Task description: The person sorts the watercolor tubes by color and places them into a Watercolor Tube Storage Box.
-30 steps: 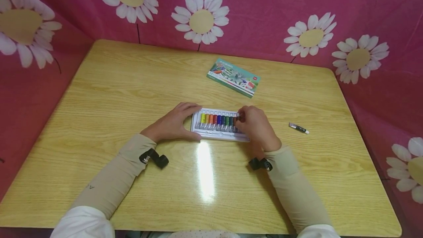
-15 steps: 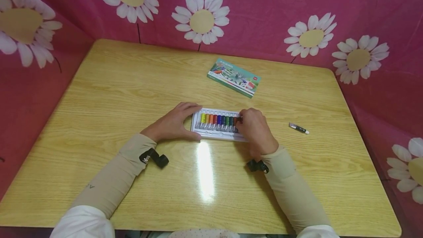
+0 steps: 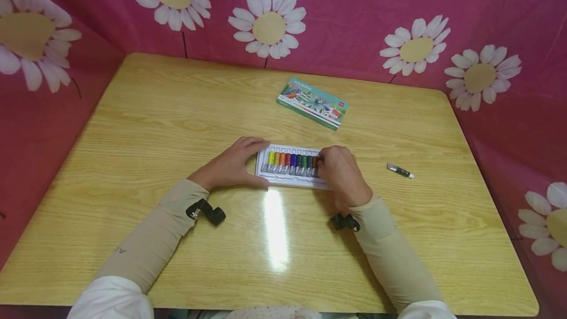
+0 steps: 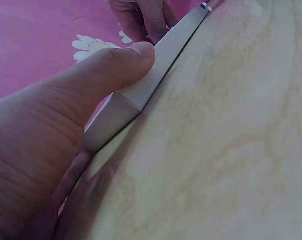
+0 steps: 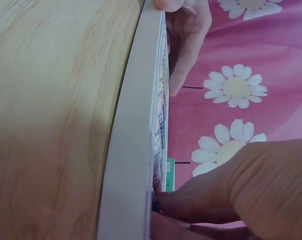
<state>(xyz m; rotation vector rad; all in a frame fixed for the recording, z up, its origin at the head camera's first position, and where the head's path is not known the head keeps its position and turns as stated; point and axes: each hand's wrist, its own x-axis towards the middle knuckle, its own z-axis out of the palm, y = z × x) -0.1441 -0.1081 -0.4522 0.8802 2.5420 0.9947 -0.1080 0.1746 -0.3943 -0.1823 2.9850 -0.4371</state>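
Note:
A white tray (image 3: pixel 292 180) holds a row of small paint tubes (image 3: pixel 293 164) in several colours, from yellow through red and blue to green and brown. My left hand (image 3: pixel 235 164) grips the tray's left end, thumb on the near side and fingers at the far side; in the left wrist view the thumb (image 4: pixel 126 65) presses on the tray's pale side wall (image 4: pixel 113 120). Over the tray's right end, my right hand (image 3: pixel 345 174) pinches a dark paint tube (image 5: pixel 155 201) between thumb and fingers. That hand hides most of the tube and the tray's right end.
A black-and-silver paint tube with a white cap (image 3: pixel 400 171) lies on the wooden table (image 3: pixel 199 260), right of the tray. Behind the tray lies a green printed box (image 3: pixel 313 103). A pink cloth with daisies (image 3: pixel 341 14) hangs around the table's back and sides.
My right hand has shifted slightly left and toward me over the tray's right end, then stays almost still. The left hand and tray hold their place.

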